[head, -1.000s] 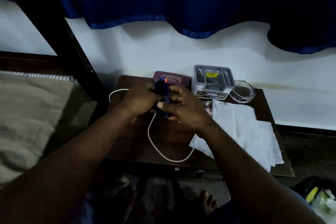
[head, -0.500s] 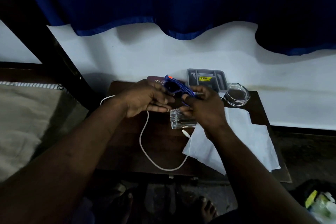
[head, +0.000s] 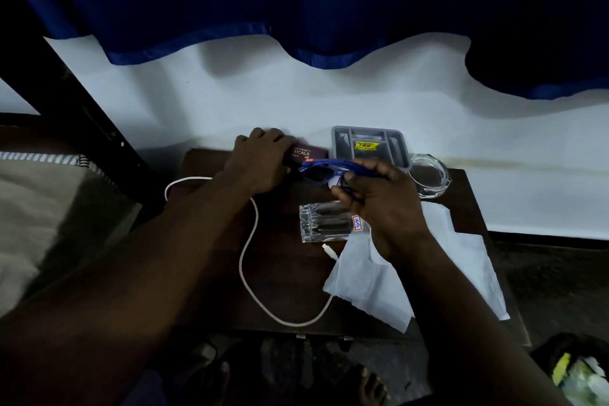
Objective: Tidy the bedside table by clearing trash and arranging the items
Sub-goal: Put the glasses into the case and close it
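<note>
Most of the tidying is left, honestly. My right hand (head: 385,204) pinches the blue sunglasses (head: 321,170) just above centre frame, and my left hand (head: 260,161) grips the maroon case (head: 308,152) beside them. The cable (head: 245,260), tipped glass (head: 324,222) and paper sheet (head: 372,287) lie loose on the table (head: 290,290).

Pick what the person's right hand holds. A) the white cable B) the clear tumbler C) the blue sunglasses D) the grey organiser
C: the right hand pinches the blue sunglasses above the table, while the left hand holds the maroon case.
</note>
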